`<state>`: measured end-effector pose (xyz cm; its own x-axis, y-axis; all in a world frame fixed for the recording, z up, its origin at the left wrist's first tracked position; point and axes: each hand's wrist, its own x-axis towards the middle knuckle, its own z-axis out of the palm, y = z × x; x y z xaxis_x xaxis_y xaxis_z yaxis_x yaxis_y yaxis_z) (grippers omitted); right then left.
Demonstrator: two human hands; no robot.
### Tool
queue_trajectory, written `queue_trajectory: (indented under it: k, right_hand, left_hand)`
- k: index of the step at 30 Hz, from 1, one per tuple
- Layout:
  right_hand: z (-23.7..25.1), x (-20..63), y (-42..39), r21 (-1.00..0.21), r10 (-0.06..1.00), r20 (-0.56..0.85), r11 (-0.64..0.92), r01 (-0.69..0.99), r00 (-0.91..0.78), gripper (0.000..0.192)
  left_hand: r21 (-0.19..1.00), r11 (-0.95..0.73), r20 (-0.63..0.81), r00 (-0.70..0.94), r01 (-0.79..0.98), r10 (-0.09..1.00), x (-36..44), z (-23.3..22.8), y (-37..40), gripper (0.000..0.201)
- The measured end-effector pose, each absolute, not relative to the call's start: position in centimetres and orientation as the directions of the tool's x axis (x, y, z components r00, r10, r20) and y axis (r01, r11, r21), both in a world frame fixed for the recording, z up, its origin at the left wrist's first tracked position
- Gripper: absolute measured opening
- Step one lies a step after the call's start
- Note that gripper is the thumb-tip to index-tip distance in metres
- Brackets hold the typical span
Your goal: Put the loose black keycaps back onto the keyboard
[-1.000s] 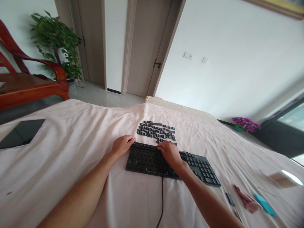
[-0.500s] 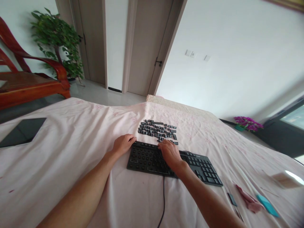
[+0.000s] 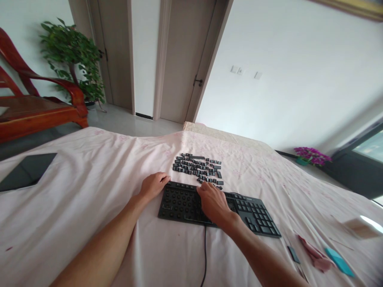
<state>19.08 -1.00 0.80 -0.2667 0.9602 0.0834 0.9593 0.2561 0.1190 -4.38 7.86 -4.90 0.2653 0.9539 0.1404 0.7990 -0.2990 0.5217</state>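
bed sheet [image 3: 89, 207]: pale pink, wrinkled, covers the whole work surface; everything below lies on it.
keyboard [image 3: 257, 217]: black, wired, flat on the sheet near the person. Long axis runs left-right, right end slightly nearer the camera. Left and middle sections stripped to bare round switch domes; right block has its caps on. Cable leaves the near edge toward the camera.
tablet [image 3: 26, 170]: dark slab, far left on the sheet, well apart from the keyboard.
keycaps [image 3: 196, 167]: loose black caps spread in rough rows just beyond the keyboard's far edge, centre to right of centre. Nearest caps lie just ahead of the right fingertips.
left hand [image 3: 153, 185]: at the keyboard's far-left corner, fingers curled loosely, tips touching the corner edge. Nothing visibly held.
right hand [image 3: 213, 201]: palm down over the stripped middle section, fingers bent toward the far edge. Cannot tell whether a cap sits under the fingertips; the back of the hand hides them.
key relation: caps lie forward of both hands; right hand is clearly nearer to them.
small items: pink cloth [image 3: 314, 255], teal card [image 3: 339, 262], at the far right, near the keyboard's right end.
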Motion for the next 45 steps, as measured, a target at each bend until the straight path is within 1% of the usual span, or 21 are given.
queue_trajectory:
  k: [3,5,7,10,12,16,21,24,27,34,38,45]
  right_hand:
    - [1.6,20.8,0.5,-0.022,0.977,0.13,0.176,0.984,-0.172,0.028]
    - [1.9,21.3,1.7,-0.048,0.978,0.188,0.107,0.993,-0.096,0.028]
    - [1.8,21.1,2.9,-0.01,0.975,0.207,0.084,0.996,-0.08,0.028]
    - [1.4,20.1,4.4,0.077,0.982,0.169,0.069,0.995,-0.081,0.029]
    - [1.0,19.7,5.2,0.104,0.988,0.136,0.06,0.993,-0.074,0.026]
    - [0.4,19.4,6.0,0.096,0.992,0.102,0.066,0.993,-0.076,0.019]
    - [-0.1,19.2,6.2,0.043,0.992,0.059,0.108,0.993,-0.11,0.019]
    - [-0.3,18.9,6.3,0.024,0.994,0.045,0.101,0.995,-0.102,0.021]
    - [-0.3,18.7,6.3,0.031,0.993,0.049,0.108,0.994,-0.11,0.023]
    - [0.2,18.4,5.7,0.073,0.978,0.051,0.199,0.977,-0.203,0.02]
    - [0.2,18.2,5.8,0.088,0.973,0.056,0.217,0.972,-0.223,0.02]
    - [0.3,18.4,5.8,0.077,0.968,0.08,0.232,0.97,-0.238,0.024]
  left_hand:
    - [0.522,-0.296,0.144,0.259,0.8,0.955,-4.3,-4.9,7.9,0.039]
    - [0.523,-0.295,0.145,0.257,0.8,0.955,-4.3,-4.9,8.0,0.039]
    - [0.524,-0.296,0.145,0.259,0.798,0.955,-4.4,-5.0,8.0,0.039]
    - [0.523,-0.294,0.141,0.259,0.8,0.956,-4.4,-5.0,8.0,0.039]
    - [0.523,-0.293,0.143,0.257,0.801,0.956,-4.3,-5.0,8.0,0.039]
    - [0.524,-0.297,0.151,0.256,0.798,0.955,-4.3,-5.1,8.1,0.037]
    - [0.524,-0.298,0.15,0.258,0.798,0.954,-4.3,-5.0,8.1,0.039]
    - [0.525,-0.299,0.146,0.262,0.797,0.954,-4.3,-4.9,8.0,0.04]
    - [0.524,-0.297,0.14,0.263,0.798,0.954,-4.3,-4.8,8.0,0.04]
    - [0.519,-0.286,0.134,0.254,0.805,0.958,-4.2,-4.8,8.0,0.04]
    - [0.516,-0.289,0.138,0.255,0.806,0.957,-4.3,-4.8,8.0,0.04]
    - [0.508,-0.296,0.142,0.26,0.809,0.955,-4.3,-5.0,8.1,0.04]
